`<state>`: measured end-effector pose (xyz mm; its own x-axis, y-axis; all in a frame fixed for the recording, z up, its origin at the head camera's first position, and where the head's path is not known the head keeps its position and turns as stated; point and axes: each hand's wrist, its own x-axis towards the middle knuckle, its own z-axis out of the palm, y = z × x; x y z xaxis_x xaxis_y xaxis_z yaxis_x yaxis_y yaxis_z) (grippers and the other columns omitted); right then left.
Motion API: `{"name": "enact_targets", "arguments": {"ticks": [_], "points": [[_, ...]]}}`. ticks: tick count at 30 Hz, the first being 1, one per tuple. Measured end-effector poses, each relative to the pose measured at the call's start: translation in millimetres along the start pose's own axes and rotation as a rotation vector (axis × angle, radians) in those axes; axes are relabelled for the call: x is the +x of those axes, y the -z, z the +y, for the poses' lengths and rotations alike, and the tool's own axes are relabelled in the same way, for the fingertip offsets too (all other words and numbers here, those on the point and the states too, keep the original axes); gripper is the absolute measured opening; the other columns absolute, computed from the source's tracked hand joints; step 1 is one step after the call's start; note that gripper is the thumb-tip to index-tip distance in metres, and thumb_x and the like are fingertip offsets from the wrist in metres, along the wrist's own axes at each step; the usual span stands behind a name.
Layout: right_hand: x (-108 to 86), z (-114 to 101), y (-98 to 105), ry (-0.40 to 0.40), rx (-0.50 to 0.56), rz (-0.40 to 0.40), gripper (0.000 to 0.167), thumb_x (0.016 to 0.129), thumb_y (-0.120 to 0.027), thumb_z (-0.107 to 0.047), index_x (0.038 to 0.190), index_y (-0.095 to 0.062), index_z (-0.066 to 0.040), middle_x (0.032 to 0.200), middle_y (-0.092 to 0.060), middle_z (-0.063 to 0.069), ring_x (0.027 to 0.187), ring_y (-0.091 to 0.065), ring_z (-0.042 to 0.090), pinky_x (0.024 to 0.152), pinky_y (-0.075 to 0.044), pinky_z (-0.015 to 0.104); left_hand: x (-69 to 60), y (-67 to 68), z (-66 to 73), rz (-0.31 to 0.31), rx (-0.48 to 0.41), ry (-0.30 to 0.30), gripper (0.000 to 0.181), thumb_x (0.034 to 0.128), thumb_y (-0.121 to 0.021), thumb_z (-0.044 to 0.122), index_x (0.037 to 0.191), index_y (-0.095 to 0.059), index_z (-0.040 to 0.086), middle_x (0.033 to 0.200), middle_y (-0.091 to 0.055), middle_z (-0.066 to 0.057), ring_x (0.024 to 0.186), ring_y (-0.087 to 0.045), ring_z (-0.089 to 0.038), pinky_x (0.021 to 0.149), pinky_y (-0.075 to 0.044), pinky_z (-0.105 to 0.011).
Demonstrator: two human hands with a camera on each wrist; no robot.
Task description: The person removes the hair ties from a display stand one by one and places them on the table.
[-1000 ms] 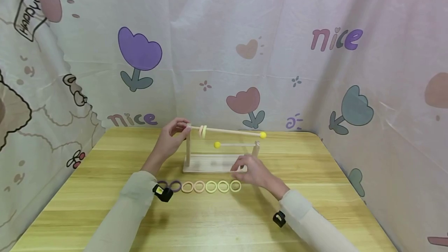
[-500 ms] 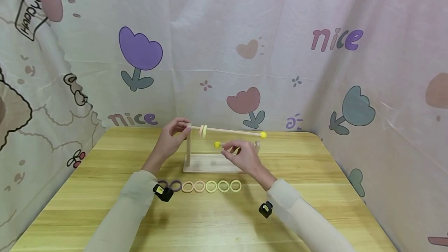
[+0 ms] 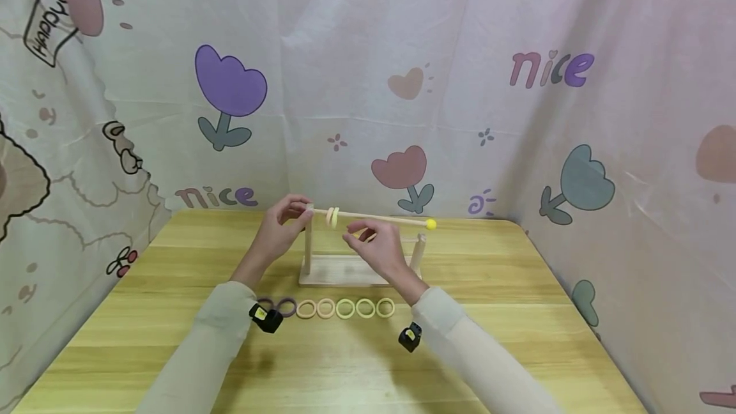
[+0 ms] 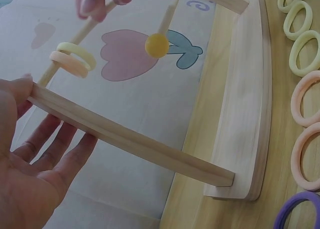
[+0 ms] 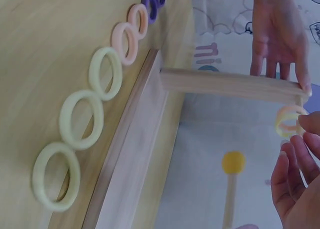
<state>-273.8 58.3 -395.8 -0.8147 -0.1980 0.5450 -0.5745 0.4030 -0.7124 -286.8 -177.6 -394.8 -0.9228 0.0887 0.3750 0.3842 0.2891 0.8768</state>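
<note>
My left hand [image 3: 275, 232] grips the top of the left post [image 4: 130, 136] of a wooden ring rack, thumb on one side and fingers on the other. Near that post, a pink ring [image 4: 69, 64] and a pale yellow ring [image 4: 80, 54] hang on the upper rod [image 3: 385, 217], which ends in a yellow ball [image 3: 431, 225]. Just right of these rings is my right hand [image 3: 379, 248], its fingers loosely bent and no object visible in them. It covers much of the lower rod, whose yellow ball [image 5: 233, 162] shows in the wrist views.
Before the rack base [image 3: 339, 271], a row of rings lies flat on the wooden table [image 3: 322, 363]: purple rings [image 3: 286, 307], pink rings [image 3: 325, 308] and pale yellow rings [image 3: 365, 308]. A printed cloth [image 3: 345, 82] hangs behind the table.
My right hand has moved left and up from beside the right post, past the lower rod, to near the rings on the upper rod. The left hand keeps its grip on the post.
</note>
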Motion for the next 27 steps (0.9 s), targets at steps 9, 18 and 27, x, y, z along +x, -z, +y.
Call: {"name": "enact_targets", "arguments": {"ticks": [9, 18, 27], "points": [[5.6, -4, -19, 0.011, 0.017, 0.096, 0.012, 0.083, -0.084, -0.009, 0.093, -0.080, -0.004, 0.088, -0.080, 0.011, 0.059, -0.068, 0.018, 0.052, -0.051, 0.016, -0.5, 0.2, -1.4, 0.001, 0.002, -0.010, 0.031, 0.1040, -0.063, 0.027, 0.127, -0.060, 0.007, 0.116, -0.064, -0.017, 0.110, -0.062, -0.028, 0.084, -0.056, -0.017], [7.0, -6, -30, 0.009, 0.007, 0.176, 0.012, 0.084, -0.085, -0.012, 0.092, -0.081, -0.004, 0.086, -0.080, 0.011, 0.053, -0.061, 0.008, 0.052, -0.049, 0.014, -0.6, 0.3, -2.0, 0.008, -0.006, -0.017, 0.030, 0.1038, -0.063, 0.025, 0.127, -0.060, 0.006, 0.115, -0.064, -0.018, 0.108, -0.062, -0.027, 0.082, -0.057, -0.017], [7.2, -9, -40, -0.011, -0.038, 0.223, 0.015, 0.082, -0.086, -0.017, 0.091, -0.082, -0.006, 0.086, -0.081, 0.007, 0.055, -0.068, 0.022, 0.051, -0.046, 0.011, -0.7, 0.4, -1.0, 0.005, 0.010, -0.009, 0.032, 0.1039, -0.063, 0.027, 0.128, -0.060, 0.006, 0.116, -0.064, -0.017, 0.111, -0.063, -0.028, 0.085, -0.054, -0.017]]}}
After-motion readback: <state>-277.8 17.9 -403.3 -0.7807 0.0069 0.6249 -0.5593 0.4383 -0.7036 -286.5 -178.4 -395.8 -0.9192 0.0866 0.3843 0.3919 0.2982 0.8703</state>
